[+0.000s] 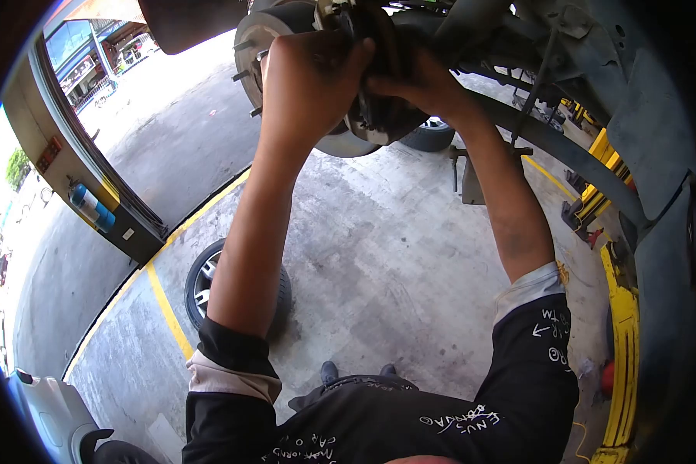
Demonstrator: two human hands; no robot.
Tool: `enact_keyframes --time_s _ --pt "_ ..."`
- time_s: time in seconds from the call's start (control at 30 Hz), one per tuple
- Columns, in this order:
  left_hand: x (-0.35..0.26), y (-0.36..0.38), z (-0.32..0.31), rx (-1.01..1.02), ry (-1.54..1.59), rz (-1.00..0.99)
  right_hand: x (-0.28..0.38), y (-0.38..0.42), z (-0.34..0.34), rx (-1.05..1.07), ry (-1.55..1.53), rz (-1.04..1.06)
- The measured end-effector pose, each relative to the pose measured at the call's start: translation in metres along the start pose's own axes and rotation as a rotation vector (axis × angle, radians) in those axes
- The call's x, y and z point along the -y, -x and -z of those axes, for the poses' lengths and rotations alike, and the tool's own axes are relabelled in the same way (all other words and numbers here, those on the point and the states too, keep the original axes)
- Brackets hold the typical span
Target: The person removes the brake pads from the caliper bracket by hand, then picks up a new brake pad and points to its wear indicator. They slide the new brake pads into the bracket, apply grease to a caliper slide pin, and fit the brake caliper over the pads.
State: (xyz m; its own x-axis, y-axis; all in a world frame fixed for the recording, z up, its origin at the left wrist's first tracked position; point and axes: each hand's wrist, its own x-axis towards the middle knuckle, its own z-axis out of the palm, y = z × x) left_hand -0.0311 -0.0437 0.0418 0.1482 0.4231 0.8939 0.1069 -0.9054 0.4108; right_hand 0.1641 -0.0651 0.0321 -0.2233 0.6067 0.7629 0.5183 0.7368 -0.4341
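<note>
At the top of the head view, a brake caliper sits at the edge of a brake disc with wheel studs sticking out to the left. My left hand is closed, its thumb pressed along the near side of the caliper; its fingertips are hidden behind the hand. From the other side my right hand grips the same caliper, thumb in front and fingers out of sight behind it. Whether a brake pad or small part lies between the hands cannot be made out.
A removed wheel lies on the concrete floor beneath my left forearm. Yellow lift parts stand at the right, below the raised car's underside. A blue cylinder hangs on a post at left. A car corner shows lower left.
</note>
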Motion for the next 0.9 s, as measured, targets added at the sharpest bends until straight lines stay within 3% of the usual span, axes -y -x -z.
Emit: enact_keyframes --time_s 0.37,0.53,0.9 --pt "0.005 0.000 -0.002 -0.029 -0.049 -0.037 -0.002 -0.011 0.008 0.168 -0.004 -0.124" --pt "-0.007 0.000 0.003 0.054 -0.082 0.058 -0.005 -0.014 0.013 0.199 0.126 -0.120" --pt "-0.001 0.000 -0.001 0.049 -0.021 0.073 0.003 -0.018 0.018 0.259 0.020 -0.188"
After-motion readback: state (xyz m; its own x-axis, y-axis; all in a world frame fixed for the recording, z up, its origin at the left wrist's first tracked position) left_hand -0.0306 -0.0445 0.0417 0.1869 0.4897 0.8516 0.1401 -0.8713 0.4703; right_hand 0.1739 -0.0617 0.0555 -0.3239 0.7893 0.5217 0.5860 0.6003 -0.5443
